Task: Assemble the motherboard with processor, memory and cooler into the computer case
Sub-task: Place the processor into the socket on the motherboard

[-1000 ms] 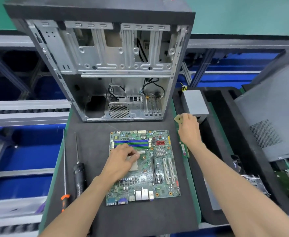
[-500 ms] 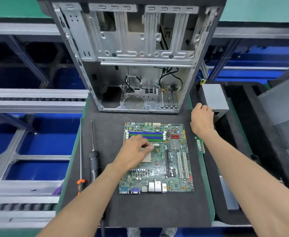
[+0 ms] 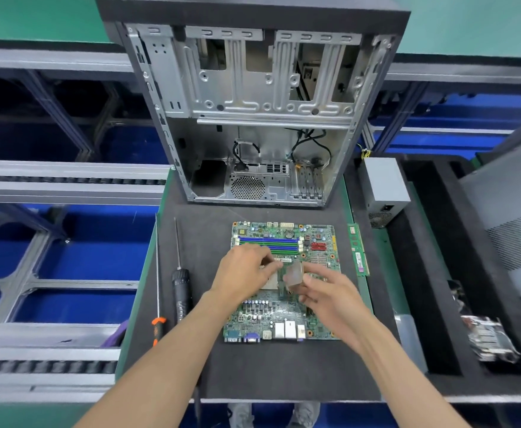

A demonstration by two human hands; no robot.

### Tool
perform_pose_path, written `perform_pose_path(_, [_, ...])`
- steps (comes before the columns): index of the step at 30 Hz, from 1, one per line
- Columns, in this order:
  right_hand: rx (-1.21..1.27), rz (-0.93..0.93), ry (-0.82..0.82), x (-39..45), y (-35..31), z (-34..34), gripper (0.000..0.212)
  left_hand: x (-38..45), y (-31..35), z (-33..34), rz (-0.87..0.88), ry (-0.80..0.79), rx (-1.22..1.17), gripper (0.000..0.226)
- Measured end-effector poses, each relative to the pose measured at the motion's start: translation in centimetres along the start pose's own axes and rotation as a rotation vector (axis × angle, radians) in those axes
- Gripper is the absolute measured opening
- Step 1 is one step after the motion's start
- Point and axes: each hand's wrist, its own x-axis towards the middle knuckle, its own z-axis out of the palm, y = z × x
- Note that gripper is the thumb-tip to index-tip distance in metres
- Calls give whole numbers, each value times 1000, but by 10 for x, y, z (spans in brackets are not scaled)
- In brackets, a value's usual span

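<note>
- Green, the flat rectangular circuit-board motherboard (image 3: 287,282) is laid face up in the middle of a dark grey foam work mat (image 3: 271,369), probably so that parts can be fitted from above before it goes into the case.
- Just behind it, an open grey sheet-metal computer case (image 3: 253,118) is stood upright with its open side turned toward the person; nothing has been mounted in its lower bay yet.
- Over the socket area at the board's centre, a small square silvery-brown processor (image 3: 293,274) is held by its edges, tilted, above the board.
- It is pinched by the curled thumb and fingers of the right hand (image 3: 327,291).
- The socket area is touched by the left hand (image 3: 247,273), its fingers bent and their tips drawn together; whether a latch or cover is gripped cannot be told.
- A long narrow green memory stick (image 3: 358,250) is left on the mat just beside the board's right edge, within reach for a later step.
- A black-handled screwdriver (image 3: 180,285) is laid to the board's left.
- A grey metal power-supply box (image 3: 384,186) is set in a foam tray to the right.
</note>
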Motion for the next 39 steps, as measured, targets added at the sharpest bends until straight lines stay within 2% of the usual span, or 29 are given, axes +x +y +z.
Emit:
perform_pose_path(2, [73, 40, -31, -1, 5, 2, 48, -1, 2, -3, -24, 27, 1, 27])
perform_pose_path(5, [81, 61, -88, -2, 11, 2, 37, -3, 2, -7, -85, 23, -82, 27])
perform_pose_path(8, [35, 57, -73, 1, 15, 4, 30, -7, -1, -8, -100, -13, -202, 22])
perform_pose_path(13, [2, 57, -27, 4, 21, 10, 37, -23, -11, -11, -137, 30, -351, 10])
perform_pose_path(16, [-26, 53, -52, 5, 23, 13, 30, -38, -15, -14, -187, 46, -476, 14])
perform_pose_path(19, [-63, 51, -56, 7, 23, 17, 27, -46, -13, -19, -209, -29, -613, 16])
perform_pose_path(23, [-89, 57, -64, 10, 23, 22, 23, -46, -13, -24, -187, -183, -700, 37])
perform_pose_path(26, [-91, 61, -49, 12, 22, 25, 25, -45, -16, -25, -135, -258, -642, 48])
perform_pose_path(30, [-111, 63, -29, 14, 24, 28, 31, -42, -21, -21, -76, -233, -480, 65])
perform_pose_path(39, [-197, 27, 52, 21, 26, 29, 23, -36, -24, -13, 40, -82, -307, 47])
